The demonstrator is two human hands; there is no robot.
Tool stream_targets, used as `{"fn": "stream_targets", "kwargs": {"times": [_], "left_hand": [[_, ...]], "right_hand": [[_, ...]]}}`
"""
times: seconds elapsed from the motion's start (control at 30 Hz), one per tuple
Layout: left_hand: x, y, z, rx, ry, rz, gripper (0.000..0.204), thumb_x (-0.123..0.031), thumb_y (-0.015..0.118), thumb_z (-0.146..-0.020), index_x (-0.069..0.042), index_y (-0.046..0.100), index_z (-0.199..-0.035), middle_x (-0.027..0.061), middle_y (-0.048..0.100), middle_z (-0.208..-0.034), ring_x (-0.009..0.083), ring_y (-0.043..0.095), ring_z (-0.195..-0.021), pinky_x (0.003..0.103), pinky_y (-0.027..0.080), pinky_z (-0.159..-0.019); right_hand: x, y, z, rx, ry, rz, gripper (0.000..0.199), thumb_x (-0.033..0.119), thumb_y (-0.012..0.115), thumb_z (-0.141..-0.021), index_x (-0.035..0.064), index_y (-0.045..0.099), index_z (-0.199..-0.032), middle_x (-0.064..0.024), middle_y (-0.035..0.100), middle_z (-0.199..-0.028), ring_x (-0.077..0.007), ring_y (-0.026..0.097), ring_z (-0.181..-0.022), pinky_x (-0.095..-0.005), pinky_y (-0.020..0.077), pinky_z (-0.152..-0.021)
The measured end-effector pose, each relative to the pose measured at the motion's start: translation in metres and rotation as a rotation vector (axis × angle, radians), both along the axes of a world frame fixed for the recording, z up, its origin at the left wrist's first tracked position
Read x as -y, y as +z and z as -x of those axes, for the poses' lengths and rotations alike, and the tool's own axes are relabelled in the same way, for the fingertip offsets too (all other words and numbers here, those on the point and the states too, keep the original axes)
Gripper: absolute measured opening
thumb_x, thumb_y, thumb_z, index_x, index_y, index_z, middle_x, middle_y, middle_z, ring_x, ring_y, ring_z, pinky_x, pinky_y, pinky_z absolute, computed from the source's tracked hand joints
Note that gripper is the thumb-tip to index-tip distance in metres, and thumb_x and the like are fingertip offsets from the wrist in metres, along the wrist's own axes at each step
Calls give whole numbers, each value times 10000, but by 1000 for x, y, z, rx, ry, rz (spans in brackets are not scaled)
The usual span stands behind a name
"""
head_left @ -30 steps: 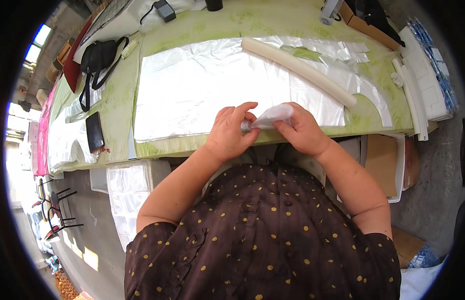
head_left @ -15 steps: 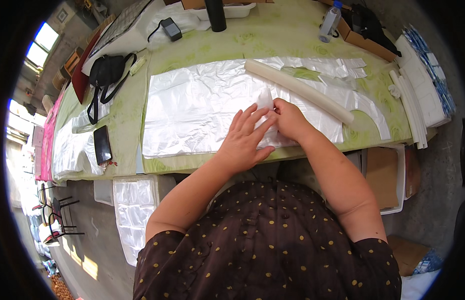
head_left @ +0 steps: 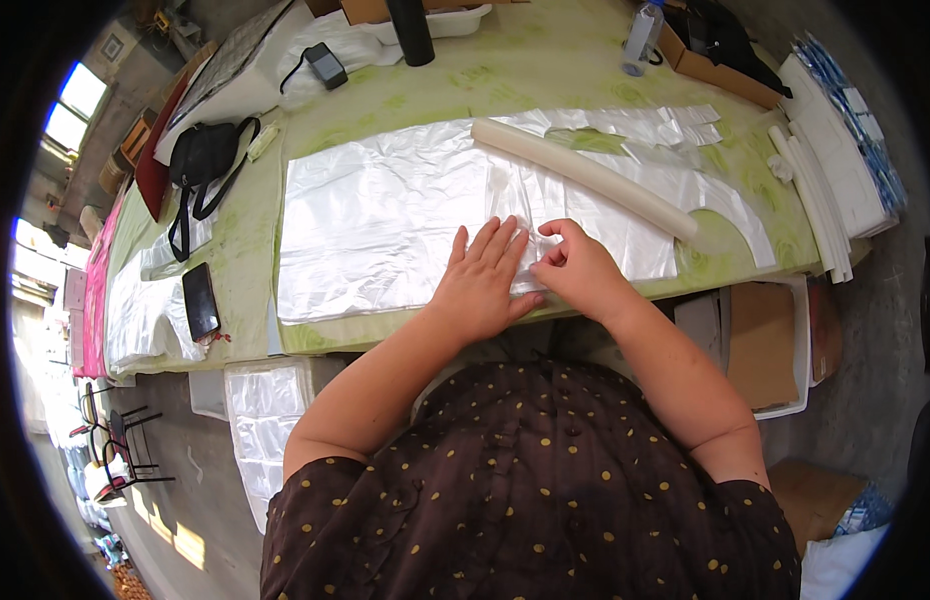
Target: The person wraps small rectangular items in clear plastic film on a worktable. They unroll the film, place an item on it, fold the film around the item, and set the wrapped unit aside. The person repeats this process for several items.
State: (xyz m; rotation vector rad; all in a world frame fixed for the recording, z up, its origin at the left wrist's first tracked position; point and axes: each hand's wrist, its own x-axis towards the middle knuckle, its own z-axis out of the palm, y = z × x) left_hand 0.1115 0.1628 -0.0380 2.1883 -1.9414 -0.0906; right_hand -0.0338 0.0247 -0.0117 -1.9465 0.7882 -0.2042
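A flat stack of thin white plastic bags [head_left: 375, 230] with cut-out handles lies across the table before me. My left hand [head_left: 482, 275] rests flat on it, fingers stretched out and thumb apart. Just to its right, my right hand [head_left: 577, 268] is curled in a pinch at a creased fold of the top bag, index finger raised. The exact grip of its fingertips is partly hidden. Beyond my hands, a long pale roll [head_left: 585, 180] lies slantwise across the bags, by their handle ends.
The table has a green-patterned cover [head_left: 545, 80]. To the left lie a black phone [head_left: 200, 302], a black strapped bag [head_left: 205, 155] and more plastic bags [head_left: 145, 310]. At the back stand a black cylinder [head_left: 411, 35] and a bottle [head_left: 642, 40]. White rolls [head_left: 815, 205] lie at the right edge.
The upright fold of plastic between my hands has come down flatter. My left hand has settled flat on the bags, and my right fingers have shifted slightly nearer me.
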Motion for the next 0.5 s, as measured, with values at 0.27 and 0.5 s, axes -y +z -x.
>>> {"fn": "stream_targets", "kwargs": {"times": [0.27, 0.5], "left_hand": [[-2, 0, 5, 21, 31, 27, 853, -595, 571, -934, -28, 377, -1541, 190, 297, -1638, 354, 227, -1540, 589, 146, -1230], [-22, 13, 6, -115, -15, 41, 838, -518, 715, -848, -61, 451, -1499, 148, 361, -1605, 316, 337, -1480, 583, 203, -1216]], "right_hand": [[-19, -9, 0, 92, -30, 153, 316, 144, 680, -866, 89, 603, -1168, -80, 686, -820, -282, 684, -757, -391, 534, -710], [-25, 1, 25, 47, 86, 47, 301, 106, 682, -869, 42, 610, -1154, -75, 674, -846, -188, 654, -757, -339, 526, -724]]}}
